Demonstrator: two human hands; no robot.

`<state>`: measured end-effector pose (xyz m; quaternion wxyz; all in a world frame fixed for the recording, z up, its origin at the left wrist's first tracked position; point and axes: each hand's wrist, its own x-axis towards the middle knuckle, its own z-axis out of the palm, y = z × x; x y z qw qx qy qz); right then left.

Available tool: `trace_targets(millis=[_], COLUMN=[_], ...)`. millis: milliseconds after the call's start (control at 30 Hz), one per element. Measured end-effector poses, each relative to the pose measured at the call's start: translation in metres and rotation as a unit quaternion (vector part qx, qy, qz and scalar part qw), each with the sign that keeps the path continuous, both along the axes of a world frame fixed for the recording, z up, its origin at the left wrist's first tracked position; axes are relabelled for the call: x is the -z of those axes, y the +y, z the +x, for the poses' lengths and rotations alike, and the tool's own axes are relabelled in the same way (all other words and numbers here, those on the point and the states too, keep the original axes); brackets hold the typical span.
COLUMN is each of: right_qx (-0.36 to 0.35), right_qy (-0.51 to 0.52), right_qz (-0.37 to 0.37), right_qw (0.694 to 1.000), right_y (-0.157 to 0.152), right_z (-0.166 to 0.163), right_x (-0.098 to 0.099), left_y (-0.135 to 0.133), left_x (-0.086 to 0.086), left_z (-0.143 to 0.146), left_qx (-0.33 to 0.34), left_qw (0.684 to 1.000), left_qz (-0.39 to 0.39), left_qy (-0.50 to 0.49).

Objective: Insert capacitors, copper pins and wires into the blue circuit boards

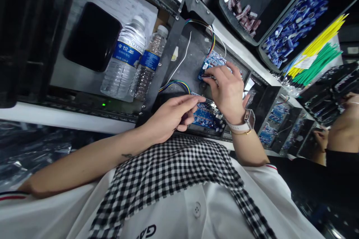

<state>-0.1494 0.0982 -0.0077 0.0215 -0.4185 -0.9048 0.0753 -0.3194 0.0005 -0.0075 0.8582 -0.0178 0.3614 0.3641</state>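
My left hand [175,114] rests curled over the near blue circuit board [207,115], forefinger stretched out, the other fingers folded; whether it holds anything is hidden. My right hand [227,89], with a watch on the wrist, pinches a small dark part [206,76] against the far blue circuit board [211,61]. Both boards sit in a dark metal fixture [185,63] with coloured wires [175,84] running to them.
Two water bottles [125,59] stand left of the fixture beside a black pad [92,37]. Bins of blue parts [294,26], brown cylinders [242,7] and yellow and green sticks [316,58] line the back. More boards [276,114] and another person's arm [340,130] are at right.
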Motion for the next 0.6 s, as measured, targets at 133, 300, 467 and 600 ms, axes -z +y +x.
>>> trace_targets(millis=[133, 300, 467, 600], right_qx=[-0.003, -0.006, -0.015, 0.006], right_qy=[-0.001, -0.004, -0.008, 0.048], right_qz=[0.010, 0.012, 0.007, -0.023], right_qw=[1.000, 1.000, 1.000, 0.999], right_y=[0.000, 0.000, -0.002, -0.030], right_z=[0.002, 0.003, -0.002, 0.000], right_x=[0.003, 0.008, 0.005, -0.027], left_y=[0.001, 0.001, 0.001, -0.003], left_x=[0.000, 0.000, 0.001, -0.005], left_z=[0.000, 0.001, -0.001, 0.003], left_qx=[-0.013, 0.003, -0.014, -0.032], left_qw=[1.000, 1.000, 1.000, 0.999], left_qz=[0.000, 0.011, 0.001, -0.020], left_qy=[-0.003, -0.023, -0.023, -0.028])
